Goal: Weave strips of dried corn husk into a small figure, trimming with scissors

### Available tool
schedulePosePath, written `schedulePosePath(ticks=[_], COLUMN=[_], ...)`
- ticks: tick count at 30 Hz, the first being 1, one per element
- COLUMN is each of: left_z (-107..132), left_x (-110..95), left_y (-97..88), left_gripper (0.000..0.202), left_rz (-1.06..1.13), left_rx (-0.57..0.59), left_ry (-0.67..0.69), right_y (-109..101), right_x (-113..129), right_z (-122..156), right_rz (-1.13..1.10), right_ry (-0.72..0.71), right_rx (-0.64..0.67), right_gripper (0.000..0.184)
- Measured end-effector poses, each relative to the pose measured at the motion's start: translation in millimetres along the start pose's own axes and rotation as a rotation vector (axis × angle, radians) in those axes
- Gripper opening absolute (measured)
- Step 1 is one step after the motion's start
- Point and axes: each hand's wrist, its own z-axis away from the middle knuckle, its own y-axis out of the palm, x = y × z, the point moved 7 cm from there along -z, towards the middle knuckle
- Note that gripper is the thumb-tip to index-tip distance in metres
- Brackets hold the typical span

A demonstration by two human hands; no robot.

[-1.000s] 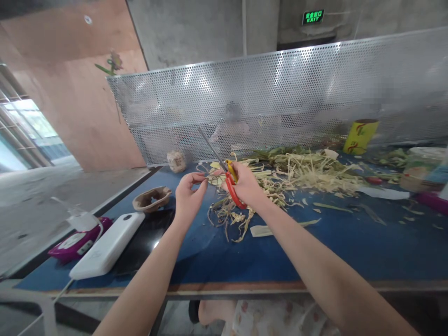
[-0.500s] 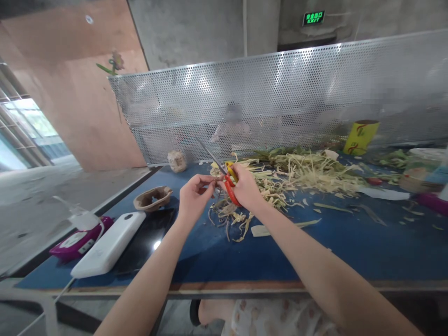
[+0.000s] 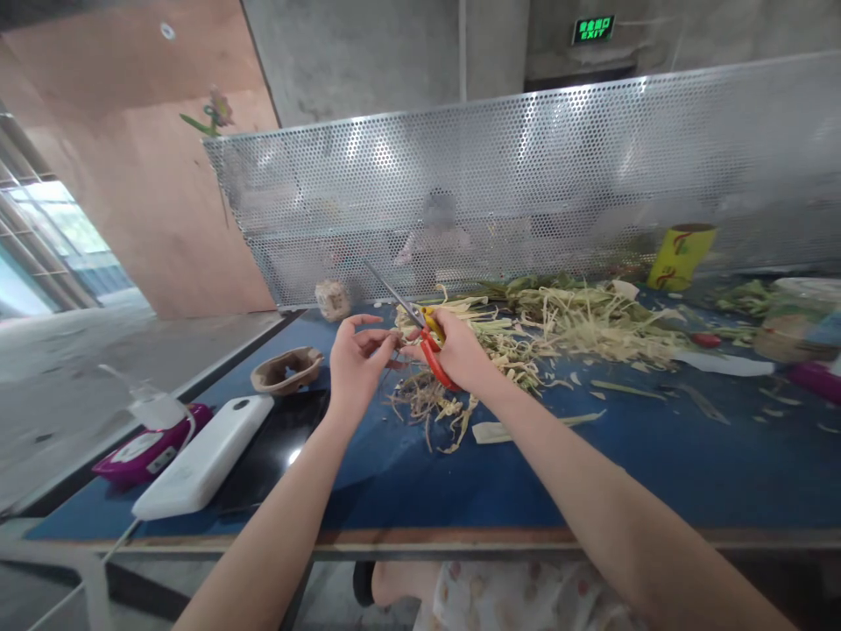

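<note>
My right hand (image 3: 460, 350) is wrapped around scissors (image 3: 430, 337) with red and yellow handles, their long blades slanting up and to the left. Thumb and fingers of my left hand (image 3: 360, 355) are pinched on a small brown plant strand (image 3: 395, 340), mostly hidden by the fingertips. The two hands are close together but slightly apart. Just below them lies a tangle of thin brown and pale dried strands (image 3: 427, 399) on the blue tabletop (image 3: 420, 491). Behind and to the right spreads a heap of pale shredded husks and green leaves (image 3: 584, 324).
On the left are a brown pulp tray (image 3: 287, 372), a white power bank (image 3: 203, 456), a black tablet (image 3: 276, 451) and a purple power strip (image 3: 151, 447). A perforated metal screen (image 3: 394, 193) closes the back. At right stand a yellow roll (image 3: 681, 257) and a plastic tub (image 3: 792, 320).
My left hand has drawn a little to the left, away from the scissors, with its upper fingers more extended. My right hand keeps the scissors in nearly the same place.
</note>
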Motion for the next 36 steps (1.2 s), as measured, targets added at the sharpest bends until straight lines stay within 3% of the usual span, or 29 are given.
schedulePosePath(ticks=[5,10,14,17,20,22,24,26,30,34,36], left_z=[2.9,-0.3,-1.4,-0.3,0.8,4.2,7.8,6.5,-2.5,-7.0,-8.8], left_x=[1.0,14.8,2.6,-5.9,3.1,11.3,11.2,6.4,3.2,1.1,10.7], left_y=[3.4,5.6,0.5,-4.0,-3.6,9.3,22.5,24.3,6.7,-16.0,-16.0], left_gripper=[0.032,0.031,0.034,0.041,0.044,0.034,0.027,0.03,0.028,0.029,0.028], left_rz=[-0.058,0.041,-0.126,-0.11,0.213,0.424,0.482,0.373,-0.096,-0.347,-0.28], left_rx=[0.031,0.086,0.061,-0.004,-0.051,0.048,0.196,0.25,0.094,-0.16,-0.113], left_ry=[-0.019,-0.125,0.033,0.091,-0.103,-0.293,-0.364,-0.278,-0.058,0.085,-0.006], right_y=[-1.8,4.9,14.6,11.1,3.3,-1.1,-5.3,-11.2,-18.1,0.2,-0.1], right_x=[-2.7,-5.4,-0.9,-3.4,-7.1,-8.2,-4.5,2.8,9.1,2.9,-0.1], right_z=[2.2,-0.4,1.7,0.8,-4.2,-6.7,-6.9,-4.5,1.9,-0.6,-2.3], right_rz=[-0.01,-0.262,-0.464,-0.412,-0.254,-0.116,0.007,0.052,-0.06,-0.365,-0.452], right_ry=[-0.024,0.028,0.112,0.14,0.08,0.034,-0.032,-0.098,-0.079,0.06,0.098], right_rx=[-0.091,0.009,0.203,0.218,0.157,0.098,0.025,-0.083,-0.238,-0.024,0.0], right_gripper=[0.022,0.019,0.015,0.015,0.015,0.016,0.019,0.02,0.02,0.023,0.026])
